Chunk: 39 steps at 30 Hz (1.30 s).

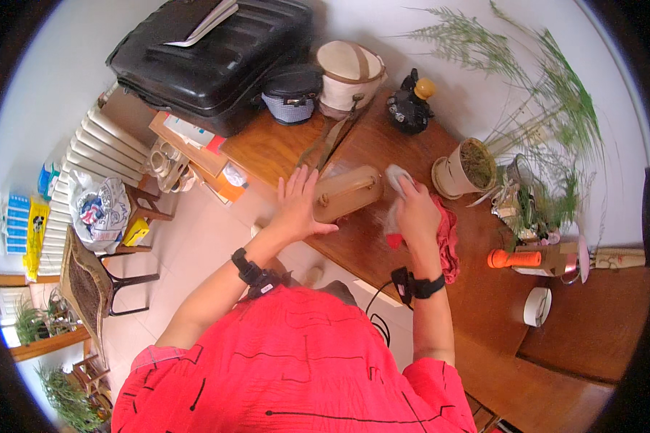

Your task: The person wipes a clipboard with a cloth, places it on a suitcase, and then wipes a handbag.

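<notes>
A tan, long case (pixel 352 190) with rounded ends and small metal fittings lies on the brown wooden desk (pixel 390 122). My left hand (pixel 298 208) is spread at the case's left end, holding nothing; whether the palm presses on it cannot be made out. To the right of the case, my right hand (pixel 420 214) grips a grey-and-red cloth (pixel 394 222) against the desktop. Part of that cloth is hidden under the fingers. A crumpled red cloth (pixel 448 241) lies beside and partly beneath my right hand.
Behind the case stand a cream round bag (pixel 352 73) with a strap, a small black-topped bag (pixel 290 94) and a black suitcase (pixel 211 65). A black figurine (pixel 410 108), a potted plant (pixel 460 168), an orange flashlight (pixel 512 258) and a white roll (pixel 537 307) line the right.
</notes>
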Available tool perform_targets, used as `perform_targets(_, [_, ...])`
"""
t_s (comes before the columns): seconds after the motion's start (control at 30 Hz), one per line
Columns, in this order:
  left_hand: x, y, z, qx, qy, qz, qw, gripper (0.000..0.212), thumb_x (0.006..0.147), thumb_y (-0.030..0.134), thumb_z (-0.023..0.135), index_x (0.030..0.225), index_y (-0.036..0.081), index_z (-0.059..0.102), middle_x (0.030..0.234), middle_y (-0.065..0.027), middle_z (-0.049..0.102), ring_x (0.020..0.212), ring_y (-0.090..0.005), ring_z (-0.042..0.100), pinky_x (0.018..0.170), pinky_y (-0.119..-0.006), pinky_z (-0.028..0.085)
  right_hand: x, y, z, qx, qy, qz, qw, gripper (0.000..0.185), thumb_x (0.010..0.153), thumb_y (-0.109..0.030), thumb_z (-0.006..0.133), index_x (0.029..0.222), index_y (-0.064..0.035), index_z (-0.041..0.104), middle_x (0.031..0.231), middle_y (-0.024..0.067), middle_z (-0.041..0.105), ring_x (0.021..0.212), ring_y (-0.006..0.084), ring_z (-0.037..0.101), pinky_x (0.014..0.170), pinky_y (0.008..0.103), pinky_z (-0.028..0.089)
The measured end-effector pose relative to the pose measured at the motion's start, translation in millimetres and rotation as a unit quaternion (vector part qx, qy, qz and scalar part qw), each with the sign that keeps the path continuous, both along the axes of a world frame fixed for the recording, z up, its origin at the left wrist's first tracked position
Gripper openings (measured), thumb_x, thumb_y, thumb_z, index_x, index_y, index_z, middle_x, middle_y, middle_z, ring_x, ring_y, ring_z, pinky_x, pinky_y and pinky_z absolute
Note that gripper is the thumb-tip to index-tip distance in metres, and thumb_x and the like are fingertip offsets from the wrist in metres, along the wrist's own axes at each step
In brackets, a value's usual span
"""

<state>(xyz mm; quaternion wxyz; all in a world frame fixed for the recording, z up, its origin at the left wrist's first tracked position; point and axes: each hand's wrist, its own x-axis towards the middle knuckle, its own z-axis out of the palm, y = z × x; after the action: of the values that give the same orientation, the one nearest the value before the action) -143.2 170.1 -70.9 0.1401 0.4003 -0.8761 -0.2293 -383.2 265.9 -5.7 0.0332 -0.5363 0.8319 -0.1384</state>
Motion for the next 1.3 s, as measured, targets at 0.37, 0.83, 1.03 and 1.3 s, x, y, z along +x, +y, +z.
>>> perform_targets(0.37, [-10.4,-2.6,-4.0,-0.002,0.059,-0.008,0.998,0.107,0.064,0.04,0.088,0.147,0.0,0.032,0.152,-0.027,0.033,0.142,-0.0419,0.031,0.118,-0.056,0.02,17.8,-23.4,-35.7,-0.038,0.016,0.05,0.998,0.038,0.082,-0.009,0.058,0.119,-0.0184,0.063,0.098,0.0161,0.061,0.086,0.0378,0.065,0.071,0.048,0.054])
perform_targets(0.83, [-10.8,-9.1,-13.3,0.024,0.123,-0.033,0.992,0.098,0.06,0.024,0.09,0.139,-0.002,0.037,0.15,-0.027,0.033,0.136,-0.044,0.035,0.115,-0.052,0.025,62.6,19.6,-33.0,-0.053,-0.065,0.142,0.986,0.03,0.084,-0.013,0.06,0.112,-0.0214,0.067,0.097,0.0123,0.065,0.085,0.0355,0.067,0.065,0.0476,0.054])
perform_targets(1.03, [-12.7,-6.4,-13.6,0.031,0.125,-0.024,0.991,0.099,0.06,0.025,0.09,0.139,-0.002,0.037,0.15,-0.0265,0.033,0.138,-0.0436,0.033,0.116,-0.052,0.024,28.5,22.7,-50.9,-0.072,-0.03,0.048,0.996,0.03,0.085,-0.012,0.056,0.112,-0.0215,0.067,0.097,0.0123,0.066,0.085,0.0342,0.067,0.067,0.0467,0.054])
perform_targets(1.3, [-10.6,-8.7,-13.4,0.049,0.114,-0.023,0.992,0.099,0.06,0.026,0.09,0.139,-0.003,0.036,0.147,-0.0271,0.036,0.138,-0.0426,0.034,0.115,-0.052,0.026,52.6,26.6,-56.9,-0.094,-0.054,0.114,0.988,0.032,0.085,-0.012,0.057,0.114,-0.0235,0.065,0.096,0.0127,0.064,0.085,0.035,0.067,0.066,0.0473,0.053])
